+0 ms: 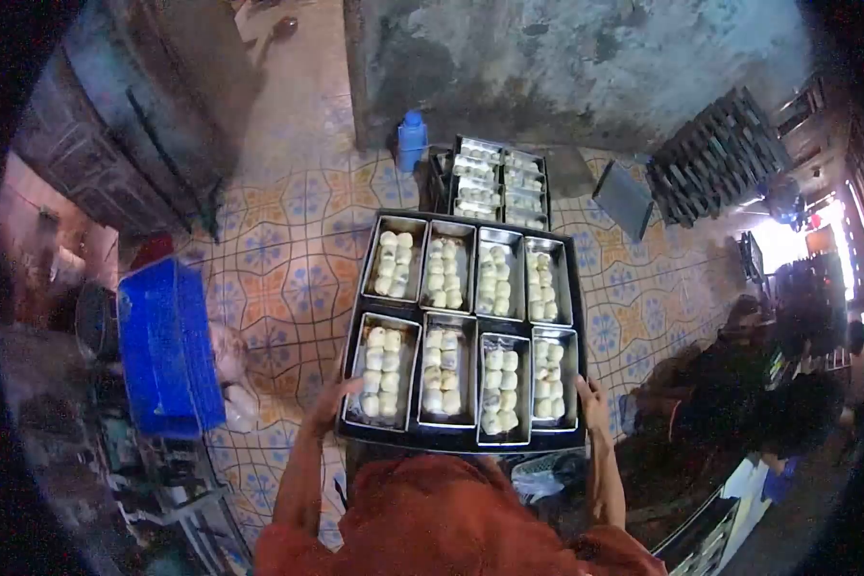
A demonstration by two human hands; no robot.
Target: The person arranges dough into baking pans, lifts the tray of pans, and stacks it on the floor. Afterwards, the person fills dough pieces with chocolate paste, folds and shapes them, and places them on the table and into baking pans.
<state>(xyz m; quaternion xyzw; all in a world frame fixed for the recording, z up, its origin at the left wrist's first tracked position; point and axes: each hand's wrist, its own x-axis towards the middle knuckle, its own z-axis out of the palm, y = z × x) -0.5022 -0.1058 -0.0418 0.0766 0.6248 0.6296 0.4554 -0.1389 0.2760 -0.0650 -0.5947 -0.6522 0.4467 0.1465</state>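
A large black baking tray (451, 442) is held level in front of my body. My left hand (333, 403) grips its near left edge, the thumb lying over the rim. At the opposite side, my right hand (590, 398) clasps the right edge. Two rows of metal loaf pans (447, 369) stand on the tray, each filled with pale dough balls (499, 389) set in two lines. The fingers under the tray are hidden on both sides.
Ahead on the tiled floor (298, 250) stands a stack of similar filled pans (501, 182), beside a blue bottle (412, 142). A blue crate (168, 350) is at left. Dark slatted racks (715, 154) lean by the right wall, near a flat dark panel (624, 199).
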